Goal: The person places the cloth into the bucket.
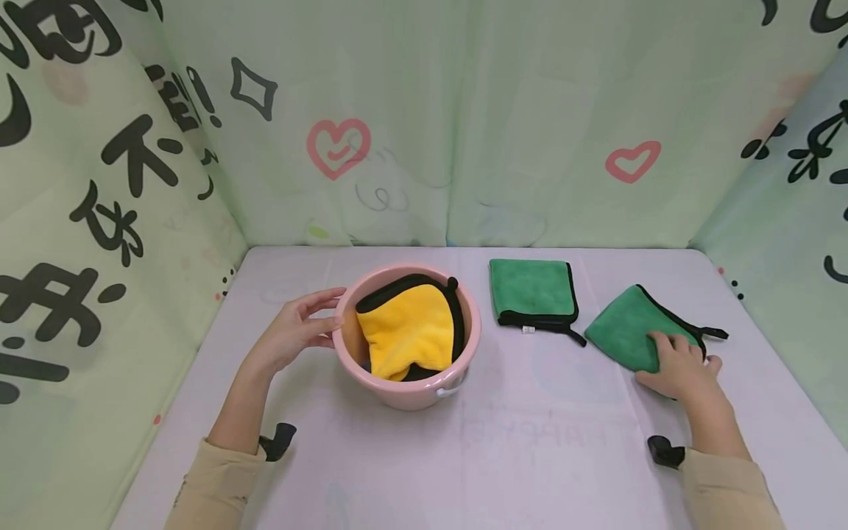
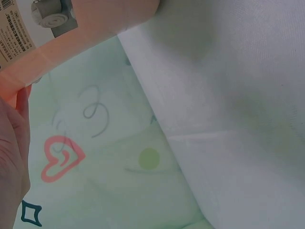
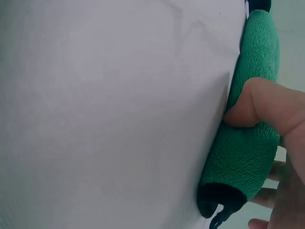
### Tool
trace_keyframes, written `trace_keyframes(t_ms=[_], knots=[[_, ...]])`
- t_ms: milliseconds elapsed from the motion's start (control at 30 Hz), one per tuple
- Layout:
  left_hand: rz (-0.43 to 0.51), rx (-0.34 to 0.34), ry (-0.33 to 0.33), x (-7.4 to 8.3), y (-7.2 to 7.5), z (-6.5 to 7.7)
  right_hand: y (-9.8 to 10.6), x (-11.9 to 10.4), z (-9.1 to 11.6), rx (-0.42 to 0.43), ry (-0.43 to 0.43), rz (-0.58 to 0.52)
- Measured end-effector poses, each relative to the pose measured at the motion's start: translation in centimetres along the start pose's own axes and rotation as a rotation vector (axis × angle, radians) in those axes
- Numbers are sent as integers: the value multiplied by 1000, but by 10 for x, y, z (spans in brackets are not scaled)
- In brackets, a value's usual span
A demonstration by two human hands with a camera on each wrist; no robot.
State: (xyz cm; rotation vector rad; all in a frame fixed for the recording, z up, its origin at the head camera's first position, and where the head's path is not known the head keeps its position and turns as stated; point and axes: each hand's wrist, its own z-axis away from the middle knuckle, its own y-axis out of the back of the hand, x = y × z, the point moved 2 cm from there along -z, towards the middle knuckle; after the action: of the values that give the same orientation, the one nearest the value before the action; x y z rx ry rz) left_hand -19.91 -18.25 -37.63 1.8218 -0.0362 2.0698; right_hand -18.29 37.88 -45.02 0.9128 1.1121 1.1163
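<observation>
A pink bucket (image 1: 405,397) stands on the table with a folded yellow cloth (image 1: 414,324), black on its underside and edges, inside it. My left hand (image 1: 298,331) touches the bucket's left side near the rim with its fingers extended; the left wrist view shows only part of this hand (image 2: 12,143) beside the bucket wall (image 2: 107,21). On the right, my right hand (image 1: 682,368) grips a folded green cloth (image 1: 623,331) with black trim. In the right wrist view, the thumb presses the green cloth (image 3: 238,157) and the other fingers lie on its far side.
Between the bucket and the gripped cloth lies a second folded green cloth (image 1: 533,288) with a black border and loop. A printed label (image 2: 14,33) is on the bucket. Green patterned curtains (image 1: 530,132) surround the white-covered table (image 1: 530,456) at the back and sides.
</observation>
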Motion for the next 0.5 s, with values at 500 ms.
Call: trace_keyframes(t_ms=[500], knots=[[15, -6, -5, 0, 0, 0, 0, 2, -6, 148, 34, 32]])
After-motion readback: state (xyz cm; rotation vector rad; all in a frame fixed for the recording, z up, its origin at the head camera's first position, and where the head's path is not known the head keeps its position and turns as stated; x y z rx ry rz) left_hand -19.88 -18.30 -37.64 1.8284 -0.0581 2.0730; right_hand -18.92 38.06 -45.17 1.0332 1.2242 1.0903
